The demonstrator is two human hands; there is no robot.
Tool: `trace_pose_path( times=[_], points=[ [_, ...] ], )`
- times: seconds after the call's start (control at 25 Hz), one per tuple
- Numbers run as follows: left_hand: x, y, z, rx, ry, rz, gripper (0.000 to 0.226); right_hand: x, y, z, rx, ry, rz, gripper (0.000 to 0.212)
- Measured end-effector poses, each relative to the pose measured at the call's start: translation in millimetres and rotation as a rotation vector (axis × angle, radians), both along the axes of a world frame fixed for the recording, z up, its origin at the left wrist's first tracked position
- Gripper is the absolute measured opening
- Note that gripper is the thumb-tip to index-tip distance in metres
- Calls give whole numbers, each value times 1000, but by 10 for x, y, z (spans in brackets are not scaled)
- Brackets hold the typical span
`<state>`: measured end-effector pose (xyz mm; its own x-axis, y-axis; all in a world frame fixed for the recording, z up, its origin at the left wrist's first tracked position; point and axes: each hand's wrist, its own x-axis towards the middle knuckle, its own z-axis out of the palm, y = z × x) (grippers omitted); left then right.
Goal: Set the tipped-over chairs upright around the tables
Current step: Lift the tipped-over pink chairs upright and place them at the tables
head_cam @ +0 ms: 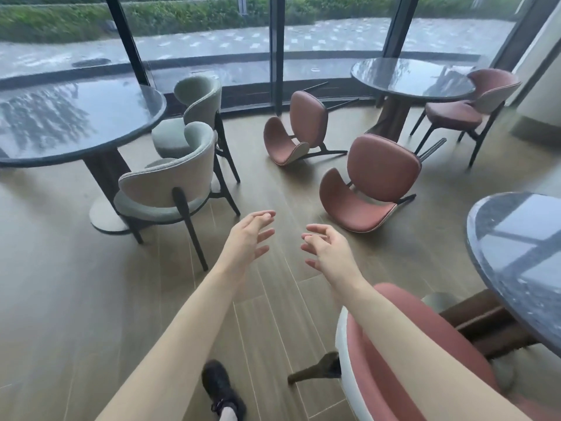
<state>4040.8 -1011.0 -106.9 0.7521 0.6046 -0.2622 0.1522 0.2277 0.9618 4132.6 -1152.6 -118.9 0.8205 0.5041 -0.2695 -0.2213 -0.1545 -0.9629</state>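
Two pink chairs lie tipped on their backs on the wood floor: the nearer tipped chair (370,183) right of centre, the farther tipped chair (296,129) behind it by the window. My left hand (250,238) and my right hand (326,250) are stretched out in front of me, both empty with fingers spread, just short of the nearer tipped chair. An upright pink chair (467,107) stands at the far round table (409,75). Another pink chair (391,366) stands under my right forearm.
Two grey-green chairs (164,183) stand upright at the round table on the left (73,117). A third dark round table (516,253) is at the right edge. Tall windows with dark frames (277,53) close the back. My black shoe (221,390) is below.
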Motion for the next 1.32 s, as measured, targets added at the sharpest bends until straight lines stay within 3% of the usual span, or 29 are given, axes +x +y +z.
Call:
trace_pose_path(
  times=[0.44, 0.8, 0.96, 1.2, 1.32],
  points=[
    [2066, 2339, -64, -81, 36, -164, 21, 1546, 2107, -18, 69, 127, -288, 16],
    [4001, 2407, -309, -197, 88, -388, 30, 3155, 2140, -293, 41, 167, -616, 16],
    [4957, 2486, -340, -226, 116, -401, 43, 4052, 2065, -376, 67, 207, -687, 16],
    [6436, 2571, -385, -259, 118, -365, 26, 5396, 1943, -379, 69, 244, -766, 18],
    [6980, 2544, -468, -356, 58, -387, 40, 5909, 1928, -427, 112, 277, -797, 18]
  ],
)
